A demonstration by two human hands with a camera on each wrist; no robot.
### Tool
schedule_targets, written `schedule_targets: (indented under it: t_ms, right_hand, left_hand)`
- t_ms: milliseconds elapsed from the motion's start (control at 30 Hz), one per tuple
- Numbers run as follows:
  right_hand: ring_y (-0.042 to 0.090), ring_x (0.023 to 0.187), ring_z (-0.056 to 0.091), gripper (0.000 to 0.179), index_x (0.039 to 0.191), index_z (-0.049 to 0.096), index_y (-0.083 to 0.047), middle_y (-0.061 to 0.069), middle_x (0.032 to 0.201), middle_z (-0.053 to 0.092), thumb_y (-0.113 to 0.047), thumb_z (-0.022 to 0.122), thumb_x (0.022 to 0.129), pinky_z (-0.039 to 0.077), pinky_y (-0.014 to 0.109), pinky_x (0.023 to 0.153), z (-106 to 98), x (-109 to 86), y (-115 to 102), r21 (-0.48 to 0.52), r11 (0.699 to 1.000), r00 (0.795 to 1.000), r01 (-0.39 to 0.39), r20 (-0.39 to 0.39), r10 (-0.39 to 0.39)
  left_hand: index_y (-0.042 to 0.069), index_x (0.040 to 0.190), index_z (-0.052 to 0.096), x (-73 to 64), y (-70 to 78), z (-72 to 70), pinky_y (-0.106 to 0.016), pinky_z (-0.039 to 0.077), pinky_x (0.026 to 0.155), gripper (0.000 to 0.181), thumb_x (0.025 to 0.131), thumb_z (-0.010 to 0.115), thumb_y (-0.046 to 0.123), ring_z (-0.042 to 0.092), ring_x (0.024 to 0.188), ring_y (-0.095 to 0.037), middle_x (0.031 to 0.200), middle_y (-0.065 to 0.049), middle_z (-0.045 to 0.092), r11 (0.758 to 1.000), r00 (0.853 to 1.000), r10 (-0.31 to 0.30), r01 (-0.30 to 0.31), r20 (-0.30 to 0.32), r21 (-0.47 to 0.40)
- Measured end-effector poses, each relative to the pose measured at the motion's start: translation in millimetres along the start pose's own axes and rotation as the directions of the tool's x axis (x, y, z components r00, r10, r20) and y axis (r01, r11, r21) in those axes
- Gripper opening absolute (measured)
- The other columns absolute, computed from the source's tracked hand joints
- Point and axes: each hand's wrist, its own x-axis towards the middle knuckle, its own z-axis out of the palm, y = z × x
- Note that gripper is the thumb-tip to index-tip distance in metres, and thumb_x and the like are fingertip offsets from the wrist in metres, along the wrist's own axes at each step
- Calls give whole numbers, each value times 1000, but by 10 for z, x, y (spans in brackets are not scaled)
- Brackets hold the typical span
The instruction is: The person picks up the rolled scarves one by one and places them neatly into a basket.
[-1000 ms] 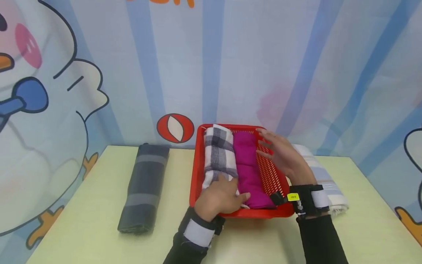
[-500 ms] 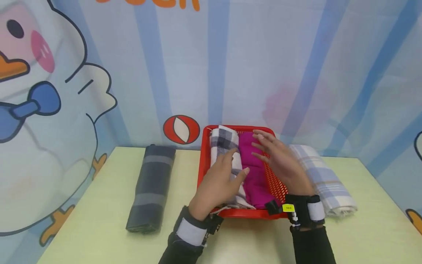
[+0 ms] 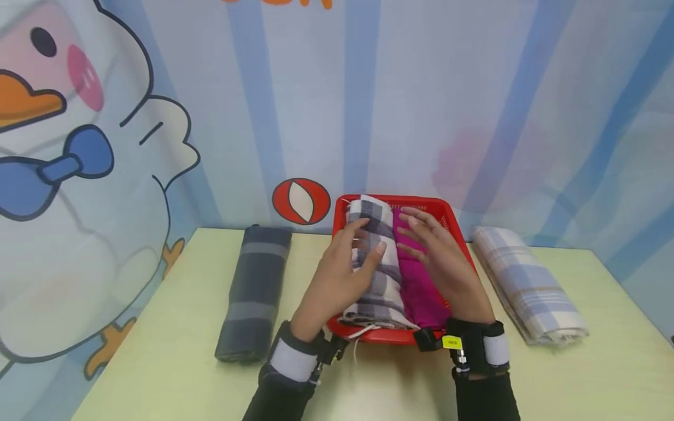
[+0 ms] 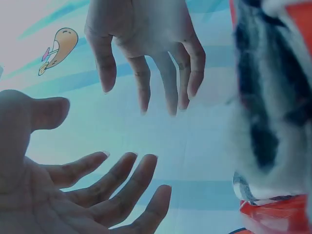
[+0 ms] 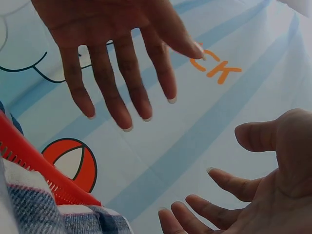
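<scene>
A red plastic basket (image 3: 458, 225) stands on the table, holding two rolled cloths side by side. On the left lies a checked black-and-white roll (image 3: 380, 286); on the right, a magenta roll (image 3: 423, 295). My left hand (image 3: 337, 272) hovers over the basket's left side, fingers spread and thumb apart, with nothing in it. Over the magenta roll my right hand (image 3: 444, 263) is raised with loose, spread fingers, also holding nothing. Both wrist views show the palms facing each other across a gap. In the right wrist view the basket's edge (image 5: 63, 180) and checked cloth (image 5: 34, 200) appear at lower left.
A dark grey striped roll (image 3: 254, 295) lies on the table left of the basket. To the right lies a pale blue-and-white plaid folded cloth (image 3: 529, 283). A printed backdrop (image 3: 416, 105) rises behind the table (image 3: 174, 327).
My left hand has come off the checked roll, rising with its fingers opening. My right hand stays raised over the basket's right part. The head view has shifted slightly left.
</scene>
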Motion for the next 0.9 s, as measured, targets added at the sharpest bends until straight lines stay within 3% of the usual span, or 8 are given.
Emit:
schedule_targets:
  t_ms: [267, 467, 900]
  right_hand:
    - [30, 142, 39, 49, 151, 36, -13, 9, 157, 36, -31, 44, 106, 35, 52, 117, 148, -79, -21, -86, 992, 996, 91, -13, -92]
    - [30, 140, 40, 48, 148, 43, -13, 8, 154, 40, -36, 41, 106, 35, 53, 117, 252, -100, -49, -117, 983, 989, 144, -26, -148]
    - [32, 141, 36, 47, 146, 45, -13, 9, 155, 40, -37, 39, 106, 34, 59, 114, 373, -103, -13, -149, 983, 994, 106, 7, -106]
  left_hand:
    - [14, 146, 45, -16, 7, -66, -52, 47, 105, 52, 101, 54, 39, 53, 130, -29, 139, -10, 53, 999, 999, 29, -30, -37, -32]
    - [15, 146, 45, -18, 8, -136, -53, 47, 106, 54, 103, 44, 47, 53, 128, -29, 141, -13, 53, 999, 997, 31, -33, -69, -25]
    - [12, 143, 48, 3, -93, -175, -54, 47, 104, 48, 103, 47, 39, 52, 128, -28, 136, -11, 54, 999, 992, 19, -24, -124, -44]
